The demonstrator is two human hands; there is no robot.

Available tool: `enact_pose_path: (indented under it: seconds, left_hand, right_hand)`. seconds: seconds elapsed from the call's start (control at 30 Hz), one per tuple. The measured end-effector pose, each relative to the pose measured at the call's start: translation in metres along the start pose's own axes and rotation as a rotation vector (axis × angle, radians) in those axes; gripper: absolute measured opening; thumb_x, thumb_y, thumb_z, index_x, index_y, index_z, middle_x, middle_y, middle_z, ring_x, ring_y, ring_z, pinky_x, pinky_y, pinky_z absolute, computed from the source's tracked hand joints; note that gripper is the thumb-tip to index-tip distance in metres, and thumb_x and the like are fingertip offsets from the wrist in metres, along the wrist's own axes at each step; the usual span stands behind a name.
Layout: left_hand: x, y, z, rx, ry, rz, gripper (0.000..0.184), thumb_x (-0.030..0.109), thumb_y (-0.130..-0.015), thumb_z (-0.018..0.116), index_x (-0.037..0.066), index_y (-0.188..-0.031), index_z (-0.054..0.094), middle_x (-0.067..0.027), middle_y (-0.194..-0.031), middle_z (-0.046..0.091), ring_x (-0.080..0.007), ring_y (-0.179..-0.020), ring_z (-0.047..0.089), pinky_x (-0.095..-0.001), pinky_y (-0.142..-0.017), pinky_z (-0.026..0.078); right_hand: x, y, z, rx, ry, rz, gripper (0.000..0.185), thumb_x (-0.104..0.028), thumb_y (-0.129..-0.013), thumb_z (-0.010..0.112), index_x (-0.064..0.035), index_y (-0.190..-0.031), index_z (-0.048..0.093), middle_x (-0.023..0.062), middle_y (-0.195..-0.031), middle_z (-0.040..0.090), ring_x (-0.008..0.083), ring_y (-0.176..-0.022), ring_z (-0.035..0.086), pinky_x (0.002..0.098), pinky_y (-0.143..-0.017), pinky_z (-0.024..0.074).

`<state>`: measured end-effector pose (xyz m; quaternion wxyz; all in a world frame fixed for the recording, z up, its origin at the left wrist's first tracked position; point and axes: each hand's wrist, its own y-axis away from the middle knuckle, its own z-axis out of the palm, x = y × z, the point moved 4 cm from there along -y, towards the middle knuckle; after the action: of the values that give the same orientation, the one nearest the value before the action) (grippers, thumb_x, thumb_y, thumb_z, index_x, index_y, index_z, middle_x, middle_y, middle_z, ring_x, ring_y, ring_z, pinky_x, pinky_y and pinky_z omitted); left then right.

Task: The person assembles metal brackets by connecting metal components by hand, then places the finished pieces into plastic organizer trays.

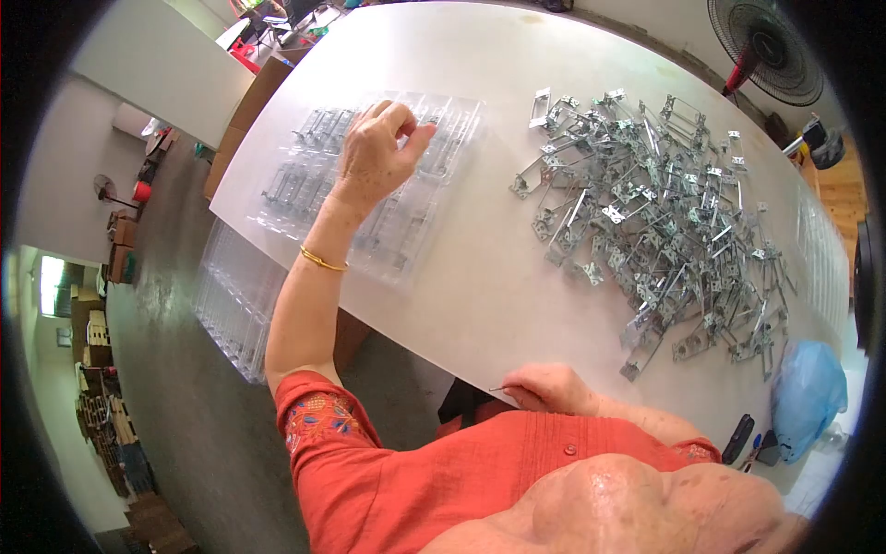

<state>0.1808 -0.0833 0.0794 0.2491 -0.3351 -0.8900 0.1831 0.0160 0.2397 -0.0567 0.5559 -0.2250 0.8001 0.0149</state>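
Observation:
My left hand is over a clear plastic tray on the white table, fingers curled and thumb bent towards them. Whatever it may hold is hidden. Several small metal bracket assemblies lie in rows in the tray's compartments. Close to my body, at the table's front edge, my right hand is closed around a thin dark rod, whose tip pokes out to the left. A large heap of loose silvery metal brackets is spread over the right half of the table.
More clear trays are stacked below the table's left edge, and others at the right. A blue plastic bag sits at the right front, beside a black object. A fan stands beyond the far right corner.

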Motion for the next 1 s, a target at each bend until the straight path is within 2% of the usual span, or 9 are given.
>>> enact_pose_path:
  seconds: [0.07, 0.17, 0.23, 0.3, 0.37, 0.53, 0.63, 0.77, 1.0]
  left_hand:
    - [0.036, 0.003, -0.018, -0.031, 0.222, -0.131, 0.035, 0.022, -0.106, 0.065, 0.005, -0.076, 0.058, -0.0082, -0.071, 0.057, -0.024, -0.071, 0.057, -0.0422, -0.085, 0.05]
    - [0.089, 0.017, -0.034, 0.071, 0.893, 0.069, 0.052, 0.03, -0.113, 0.054, 0.007, -0.066, 0.048, -0.0021, -0.058, 0.038, -0.0157, -0.056, 0.043, -0.0398, -0.069, 0.049]
    - [0.128, 0.022, -0.049, 0.042, 1.233, 0.429, 0.063, 0.039, -0.117, 0.034, 0.008, -0.064, 0.046, -0.0009, -0.059, 0.04, -0.0165, -0.057, 0.041, -0.0426, -0.069, 0.05]
    - [0.162, 0.033, -0.063, 0.043, 1.413, 0.595, 0.07, 0.046, -0.117, 0.02, 0.009, -0.064, 0.045, -0.0022, -0.06, 0.041, -0.0191, -0.056, 0.039, -0.0467, -0.073, 0.053]
    - [0.188, 0.046, -0.077, 0.029, 1.621, 0.608, 0.073, 0.06, -0.113, 0.021, 0.014, -0.062, 0.043, -0.0011, -0.061, 0.042, -0.0211, -0.055, 0.037, -0.0492, -0.076, 0.049]
    - [0.224, 0.054, -0.087, 0.069, 1.967, 0.908, 0.066, 0.049, -0.114, 0.032, 0.02, -0.055, 0.038, 0.0028, -0.058, 0.047, -0.0134, -0.053, 0.045, -0.0356, -0.061, 0.049]
    - [0.238, 0.065, -0.087, 0.169, 2.127, 0.799, 0.059, 0.034, -0.114, 0.04, 0.022, -0.056, 0.035, 0.0054, -0.056, 0.043, -0.0075, -0.051, 0.048, -0.0245, -0.054, 0.043]
    - [0.227, 0.093, -0.088, 0.169, 2.24, 0.596, 0.058, 0.024, -0.112, 0.04, 0.021, -0.055, 0.04, 0.0046, -0.058, 0.047, -0.0096, -0.052, 0.052, -0.0248, -0.052, 0.041]
    - [0.236, 0.083, -0.06, 0.06, 2.382, 0.625, 0.058, 0.022, -0.113, 0.036, 0.019, -0.055, 0.042, 0.0019, -0.059, 0.049, -0.0116, -0.055, 0.054, -0.0272, -0.058, 0.043]
  right_hand:
    - [0.002, 0.001, 0.003, 0.014, 0.009, -0.022, 0.012, -0.008, -0.092, 0.074, -0.005, -0.102, 0.068, 0.0142, -0.091, 0.071, 0.0346, -0.079, 0.07, 0.0416, -0.068, 0.0572]
    - [0.0, 0.001, 0.003, 0.025, 0.021, -0.036, 0.012, -0.007, -0.091, 0.074, -0.0044, -0.102, 0.068, 0.0148, -0.091, 0.071, 0.0347, -0.079, 0.07, 0.0415, -0.069, 0.0573]
    - [0.0, 0.002, 0.002, 0.028, 0.031, -0.043, 0.012, -0.006, -0.091, 0.074, -0.0042, -0.102, 0.068, 0.0149, -0.091, 0.071, 0.0347, -0.079, 0.07, 0.0415, -0.069, 0.0574]
    - [0.0, 0.003, 0.002, 0.027, 0.042, -0.051, 0.013, -0.004, -0.091, 0.074, -0.0039, -0.102, 0.068, 0.015, -0.09, 0.071, 0.0348, -0.079, 0.07, 0.0416, -0.069, 0.0574]
    - [0.001, 0.004, 0.003, 0.046, 0.053, -0.095, 0.013, -0.004, -0.09, 0.073, -0.0037, -0.103, 0.068, 0.0153, -0.09, 0.07, 0.035, -0.079, 0.07, 0.0417, -0.069, 0.0575]
    - [-0.004, 0.004, 0.001, 0.083, 0.135, -0.187, 0.015, -0.003, -0.09, 0.074, -0.0039, -0.104, 0.069, 0.0157, -0.092, 0.071, 0.0341, -0.081, 0.071, 0.0411, -0.069, 0.0578]
    - [0.002, 0.005, -0.001, 0.042, 0.02, -0.112, 0.017, -0.003, -0.09, 0.075, -0.0043, -0.105, 0.069, 0.0148, -0.093, 0.072, 0.033, -0.081, 0.071, 0.0404, -0.068, 0.0578]
    - [0.003, 0.003, -0.002, 0.048, -0.011, -0.118, 0.02, -0.002, -0.089, 0.077, -0.0048, -0.107, 0.068, 0.0127, -0.09, 0.071, 0.0319, -0.078, 0.07, 0.0393, -0.067, 0.0575]
    - [-0.004, -0.006, -0.006, 0.053, -0.033, -0.093, 0.021, 0.0, -0.086, 0.076, -0.005, -0.105, 0.067, 0.0117, -0.085, 0.069, 0.0307, -0.075, 0.07, 0.0386, -0.064, 0.0566]
